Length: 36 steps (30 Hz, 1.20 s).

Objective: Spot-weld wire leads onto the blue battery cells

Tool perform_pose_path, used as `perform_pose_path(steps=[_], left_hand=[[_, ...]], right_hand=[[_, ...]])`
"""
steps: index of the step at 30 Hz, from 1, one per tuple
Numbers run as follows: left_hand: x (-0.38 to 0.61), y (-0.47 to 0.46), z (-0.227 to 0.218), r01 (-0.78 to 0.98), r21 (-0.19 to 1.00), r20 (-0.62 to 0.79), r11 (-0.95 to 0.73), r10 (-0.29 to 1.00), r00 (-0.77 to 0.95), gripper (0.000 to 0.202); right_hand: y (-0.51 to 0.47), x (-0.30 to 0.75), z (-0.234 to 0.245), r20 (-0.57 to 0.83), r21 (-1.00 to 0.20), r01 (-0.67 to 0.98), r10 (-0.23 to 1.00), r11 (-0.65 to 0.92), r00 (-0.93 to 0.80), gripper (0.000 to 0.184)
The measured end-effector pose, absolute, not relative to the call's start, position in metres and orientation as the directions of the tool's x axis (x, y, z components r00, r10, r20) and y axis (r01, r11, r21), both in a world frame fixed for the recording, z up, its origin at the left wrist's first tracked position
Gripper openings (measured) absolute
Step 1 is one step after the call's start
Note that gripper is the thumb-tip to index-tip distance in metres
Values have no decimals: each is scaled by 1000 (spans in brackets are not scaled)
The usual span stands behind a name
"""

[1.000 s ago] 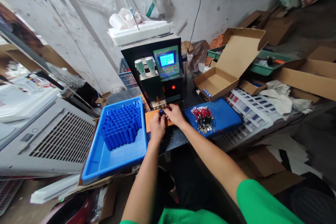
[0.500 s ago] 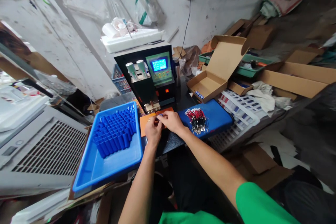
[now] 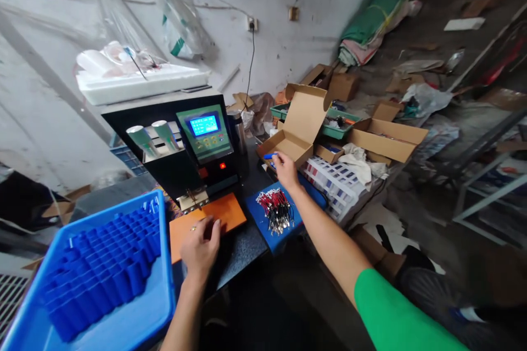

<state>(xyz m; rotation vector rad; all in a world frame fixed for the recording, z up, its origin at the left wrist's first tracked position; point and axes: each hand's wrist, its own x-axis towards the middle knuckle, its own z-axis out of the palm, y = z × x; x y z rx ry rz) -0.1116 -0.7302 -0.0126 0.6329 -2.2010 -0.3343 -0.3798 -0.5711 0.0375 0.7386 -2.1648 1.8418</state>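
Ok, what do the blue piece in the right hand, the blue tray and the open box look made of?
Blue piece: smooth-looking, perhaps plastic by its even colour; too small to be sure. Blue tray: likely moulded plastic, slightly glossy, with rounded rim. Open box: matte brown cardboard, by its folded lid.

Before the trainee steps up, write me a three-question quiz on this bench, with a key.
1. Which hand holds the blue piece?
2. True or false: the blue tray stands to the left of the orange board.
3. Fill in the color: the red and black wires lie on a ____ surface.

Key: 1. The right hand. 2. True. 3. Blue.
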Motion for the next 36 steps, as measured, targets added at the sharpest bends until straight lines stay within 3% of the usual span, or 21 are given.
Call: perform_pose_path(steps=[4, 8, 15, 21, 30, 33, 36], left_hand=[[-113, -731, -14, -346, 357, 674, 868, -496, -548, 30], [-113, -731, -15, -364, 298, 706, 882, -461, -539, 27], [-112, -730, -14, -339, 256, 733, 905, -411, -543, 23], [-113, -731, -13, -331, 250, 737, 910, -400, -545, 24], [-113, -729, -13, -355, 266, 709, 896, -432, -558, 24], [-114, -728, -13, -375, 281, 683, 883, -459, -569, 26], [-114, -727, -14, -394, 318, 642, 862, -502, -580, 29]], right_hand=[[-566, -432, 39, 349, -705, -465, -309, 535, -885, 31], [-589, -454, 33, 199, -528, -410, -361, 744, -911, 32], [-617, -480, 13, 36, -503, -518, -582, 692, -813, 44], [-613, -492, 12, 51, -554, -563, -650, 614, -758, 49], [-617, -485, 15, -98, -472, -562, -673, 680, -733, 54], [-615, -477, 23, -25, -467, -557, -640, 687, -768, 55], [-605, -458, 36, 257, -494, -577, -525, 650, -811, 46]])
